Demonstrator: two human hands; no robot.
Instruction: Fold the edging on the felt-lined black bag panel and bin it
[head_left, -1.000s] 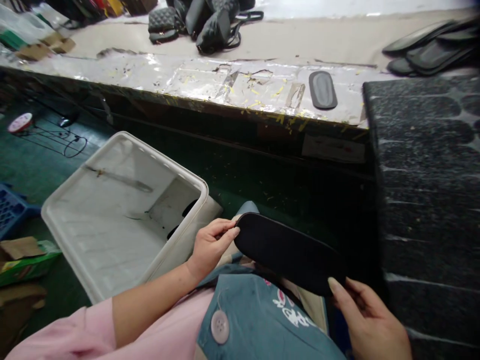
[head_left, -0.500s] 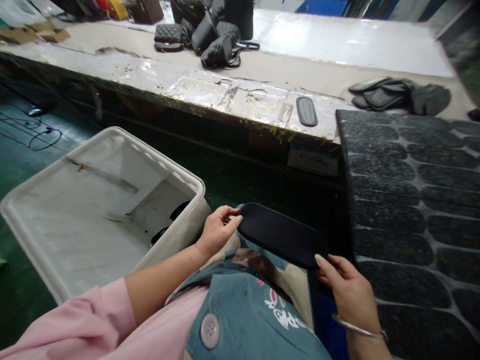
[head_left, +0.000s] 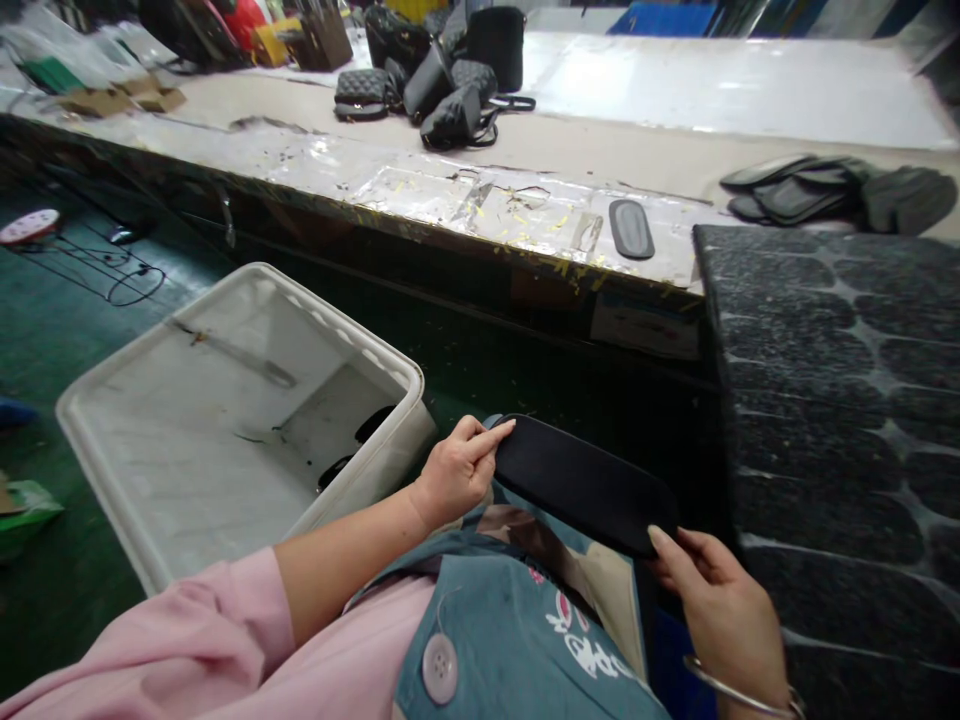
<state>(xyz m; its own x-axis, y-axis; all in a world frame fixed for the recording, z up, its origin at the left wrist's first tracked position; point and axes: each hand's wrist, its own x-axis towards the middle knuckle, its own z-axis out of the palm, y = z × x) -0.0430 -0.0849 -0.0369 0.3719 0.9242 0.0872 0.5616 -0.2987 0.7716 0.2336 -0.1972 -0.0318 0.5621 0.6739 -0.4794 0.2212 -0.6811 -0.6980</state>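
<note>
A black oval fabric piece [head_left: 581,482] lies across my lap, held at both ends. My left hand [head_left: 459,468] pinches its left end, thumb on top and fingers curled under. At the right end my right hand [head_left: 716,598] grips the lower edge, a metal bangle on that wrist. A white plastic tub [head_left: 232,330] stands tilted just left of my left hand, with a few dark pieces at its bottom. Another black oval piece [head_left: 631,228] rests flat on the foil-covered bench ahead.
A black sheet with oval cut-outs [head_left: 832,400] fills the right side. Several dark pieces [head_left: 817,190] are piled at the bench's far right. Black quilted bags [head_left: 431,85] sit further back. Green floor with cables [head_left: 112,280] lies to the left.
The view has shifted a little. Both hands keep hold of the black piece, and my left thumb has slid further along its top edge.
</note>
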